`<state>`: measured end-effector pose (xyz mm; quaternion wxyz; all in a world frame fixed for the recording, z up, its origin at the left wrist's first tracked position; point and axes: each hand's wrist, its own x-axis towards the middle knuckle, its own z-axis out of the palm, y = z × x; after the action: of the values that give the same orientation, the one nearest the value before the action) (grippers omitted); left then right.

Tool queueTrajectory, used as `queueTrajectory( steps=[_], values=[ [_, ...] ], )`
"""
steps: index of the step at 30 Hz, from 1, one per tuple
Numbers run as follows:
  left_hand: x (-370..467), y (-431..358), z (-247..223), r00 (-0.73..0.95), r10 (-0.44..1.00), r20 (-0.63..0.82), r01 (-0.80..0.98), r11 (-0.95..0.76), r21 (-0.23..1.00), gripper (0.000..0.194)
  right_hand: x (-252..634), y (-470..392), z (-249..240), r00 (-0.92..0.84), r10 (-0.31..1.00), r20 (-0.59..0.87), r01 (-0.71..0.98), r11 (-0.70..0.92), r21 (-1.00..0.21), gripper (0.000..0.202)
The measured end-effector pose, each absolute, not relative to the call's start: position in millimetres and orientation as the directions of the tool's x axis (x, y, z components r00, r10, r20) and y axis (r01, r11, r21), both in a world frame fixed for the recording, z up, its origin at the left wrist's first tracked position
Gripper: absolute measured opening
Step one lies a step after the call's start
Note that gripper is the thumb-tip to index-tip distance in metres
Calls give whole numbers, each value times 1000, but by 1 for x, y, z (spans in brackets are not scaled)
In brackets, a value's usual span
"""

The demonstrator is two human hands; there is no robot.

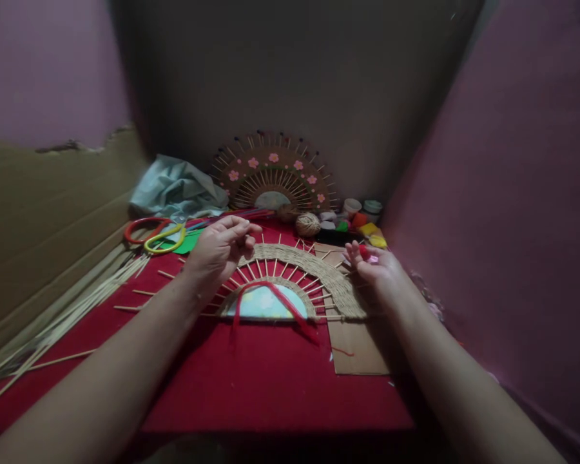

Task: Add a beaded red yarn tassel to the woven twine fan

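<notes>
A half-round woven frame [314, 263] of twine and thin sticks lies on the red cloth, with a pale blue semicircle [265, 304] at its centre. A loose red strand [286, 300] drapes over that semicircle. My left hand [229, 241] is raised over the frame's left side, fingers curled into a pinch; what they hold, if anything, is too small to tell. Above the right end of the weave is my right hand [374, 263], palm up, its fingers closed around a small red item [363, 252].
Behind stands a finished fan-shaped piece [285, 161] with pink flowers. Near it are a twine ball [308, 224], small tubs [352, 206] and a grey-blue cloth [178, 187]. Scissors [165, 238] and long sticks [89, 290] lie left. Cardboard [360, 351] sits under the frame's right end.
</notes>
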<state>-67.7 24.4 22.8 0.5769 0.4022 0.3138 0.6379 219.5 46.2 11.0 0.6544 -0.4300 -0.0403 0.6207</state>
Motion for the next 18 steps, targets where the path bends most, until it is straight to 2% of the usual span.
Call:
queueTrajectory(
  steps=[5,9,11,13,14,16,18],
  values=[
    [-68,21,27,16,979,202,-455,-173,873,6,209,36,13,255,892,-372,-660,-121,-741,24],
    [-70,21,28,47,974,220,-454,-175,874,4,181,20,14,274,946,-173,-475,-23,-880,19],
    [-71,20,28,70,969,238,-450,-182,874,5,164,15,13,259,964,-56,-377,47,-925,27],
    [-71,18,30,98,961,259,-449,-189,873,6,150,12,12,186,978,96,-163,127,-979,40],
    [-71,17,31,112,957,268,-451,-191,872,6,144,12,11,112,974,197,36,194,-980,42],
    [-73,17,32,135,950,282,-454,-194,870,6,136,9,10,-48,942,333,388,325,-862,31],
    [-76,18,32,133,949,285,-445,-200,873,7,132,1,7,-104,913,395,541,385,-747,13]
  ],
)
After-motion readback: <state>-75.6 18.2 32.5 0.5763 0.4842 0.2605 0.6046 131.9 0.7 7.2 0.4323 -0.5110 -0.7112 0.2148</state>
